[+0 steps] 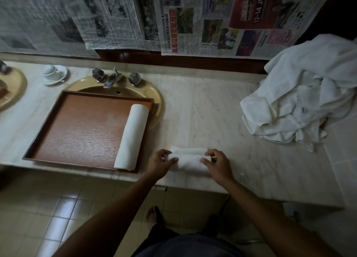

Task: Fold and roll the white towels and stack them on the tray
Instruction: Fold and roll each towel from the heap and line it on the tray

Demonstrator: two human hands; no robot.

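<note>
Marble tabletop (pixel 202 110) carries a half-rolled towel (pixel 190 161), grasped at each end by the left hand (pixel 161 163) and right hand (pixel 218 165). Left of that grip, a tray (pixel 81 125) holds one rolled towel (pixel 132 137); far right lies a towel pile (pixel 301 94).

Head view: the single camera sat on the person's head, looked forward and steeply down over the counter (pixel 202 110) edge, and stood close above both forearms. Its wide lens took in the newspaper-covered wall (pixel 116 19) beyond and the tiled floor (pixel 58 208) below.
</note>
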